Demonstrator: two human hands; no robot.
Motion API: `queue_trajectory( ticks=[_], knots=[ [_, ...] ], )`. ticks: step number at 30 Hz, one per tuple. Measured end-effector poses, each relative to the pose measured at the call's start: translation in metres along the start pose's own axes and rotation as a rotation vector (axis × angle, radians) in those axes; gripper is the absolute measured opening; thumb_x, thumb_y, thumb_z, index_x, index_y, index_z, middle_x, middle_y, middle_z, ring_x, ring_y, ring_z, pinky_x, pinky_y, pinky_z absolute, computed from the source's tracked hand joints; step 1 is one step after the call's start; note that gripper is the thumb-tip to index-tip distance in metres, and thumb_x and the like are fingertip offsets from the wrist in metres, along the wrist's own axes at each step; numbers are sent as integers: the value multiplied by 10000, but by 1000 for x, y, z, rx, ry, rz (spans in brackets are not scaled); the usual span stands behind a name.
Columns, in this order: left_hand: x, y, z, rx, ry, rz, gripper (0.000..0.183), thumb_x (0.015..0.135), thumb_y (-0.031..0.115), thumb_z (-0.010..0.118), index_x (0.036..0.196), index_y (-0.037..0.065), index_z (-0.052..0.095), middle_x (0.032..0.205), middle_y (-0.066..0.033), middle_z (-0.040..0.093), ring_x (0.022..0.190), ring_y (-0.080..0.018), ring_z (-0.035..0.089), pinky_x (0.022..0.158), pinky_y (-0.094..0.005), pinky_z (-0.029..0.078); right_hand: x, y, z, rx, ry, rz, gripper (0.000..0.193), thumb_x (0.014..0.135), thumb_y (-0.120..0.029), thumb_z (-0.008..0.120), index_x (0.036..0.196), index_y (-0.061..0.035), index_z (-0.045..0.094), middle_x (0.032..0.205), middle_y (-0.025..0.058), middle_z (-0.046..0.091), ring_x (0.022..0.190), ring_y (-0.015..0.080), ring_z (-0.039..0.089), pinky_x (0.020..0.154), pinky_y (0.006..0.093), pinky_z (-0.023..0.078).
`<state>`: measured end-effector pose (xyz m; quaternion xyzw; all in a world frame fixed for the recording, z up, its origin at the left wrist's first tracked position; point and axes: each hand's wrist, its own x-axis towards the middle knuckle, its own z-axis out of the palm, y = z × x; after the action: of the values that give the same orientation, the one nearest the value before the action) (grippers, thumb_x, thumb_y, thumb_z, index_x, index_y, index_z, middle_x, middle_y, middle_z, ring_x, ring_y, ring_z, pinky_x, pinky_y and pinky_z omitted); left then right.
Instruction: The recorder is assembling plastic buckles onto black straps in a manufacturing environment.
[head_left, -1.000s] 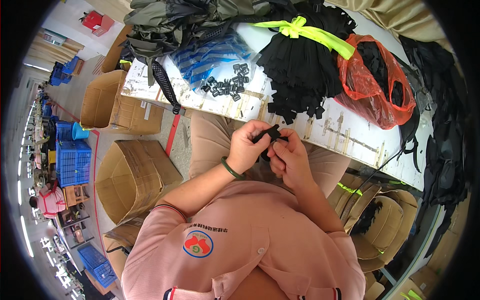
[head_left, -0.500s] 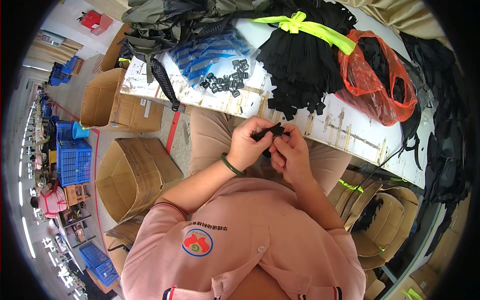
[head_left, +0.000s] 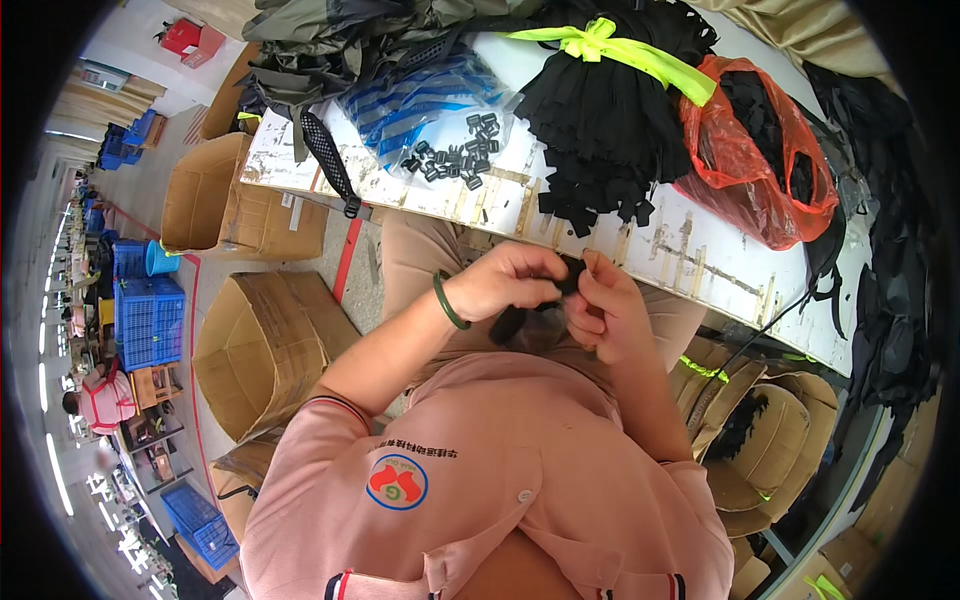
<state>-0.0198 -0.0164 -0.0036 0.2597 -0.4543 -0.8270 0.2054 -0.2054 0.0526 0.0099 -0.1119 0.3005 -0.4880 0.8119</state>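
Observation:
Above my lap, just off the table's near edge, my left hand (head_left: 512, 277) and my right hand (head_left: 612, 308) pinch a black strap piece (head_left: 571, 274) between them. Part of the black material (head_left: 508, 324) hangs down below my left fingers. Whether a buckle is on it is hidden by my fingers. Beyond my hands lies a thick bundle of black straps (head_left: 600, 130), tied with a neon yellow band (head_left: 590, 42). Small black buckles (head_left: 455, 160) are heaped on a clear and blue plastic bag (head_left: 425, 105), left of the bundle.
A red plastic bag (head_left: 745, 190) with black pieces sits on the worn white table (head_left: 690, 255) at right. Dark fabric (head_left: 330, 45) is piled at the far left. Cardboard boxes (head_left: 275, 345) stand left on the floor, another box (head_left: 790, 440) at right. Black material hangs far right.
My left hand has turned and lowered slightly, and my right hand has moved a little right. The black strap piece shows less at the top, more of it hanging below my left hand.

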Motion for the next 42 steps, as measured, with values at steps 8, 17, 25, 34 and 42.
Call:
queue_trajectory(
  ticks=[8, 17, 25, 34, 42],
  knots=[
    [0, -8, 15, 1274, -175, 41, 176, 748, 131, 662, 847, -1, 603, 704, -90, 595, 651, -148, 559, 597, -309, 451, -2, -19, 9, -1839, -54, -244, 233, 809, -133, 642, 930, -33, 469, 719, 52, 577, 657, 121, 559, 543, 267, 417],
    [-1, -21, 3, -318, 51, -6, 102, 865, 75, 582, 944, 11, 570, 859, -12, 599, 750, -72, 546, 655, -220, 448, 6, -6, -9, -987, 160, -260, 130, 831, -86, 603, 910, 6, 557, 766, -2, 541, 711, 59, 460, 639, 210, 394],
    [5, -6, 16, -177, 163, 23, 202, 878, 54, 543, 1067, -11, 571, 942, -43, 619, 808, -93, 563, 737, -225, 453, 10, 0, -13, -1004, 95, -349, 101, 845, -79, 576, 874, 12, 543, 752, 59, 592, 679, 117, 540, 642, 251, 443],
    [-7, -9, 11, -258, 160, -88, 131, 829, -6, 598, 952, 29, 570, 815, -11, 587, 688, -75, 547, 625, -206, 454, 12, 5, -4, -1179, 246, -668, 56, 835, -34, 565, 856, 2, 528, 749, 100, 589, 653, 180, 553, 619, 273, 448],
    [-2, -22, 10, 168, 335, 245, 107, 825, -53, 564, 886, 23, 519, 785, -20, 577, 633, -78, 566, 568, -205, 471, 11, 8, -3, -1185, 254, -638, 63, 837, -52, 564, 847, 1, 530, 733, 102, 585, 652, 196, 563, 610, 288, 447]
  ],
)
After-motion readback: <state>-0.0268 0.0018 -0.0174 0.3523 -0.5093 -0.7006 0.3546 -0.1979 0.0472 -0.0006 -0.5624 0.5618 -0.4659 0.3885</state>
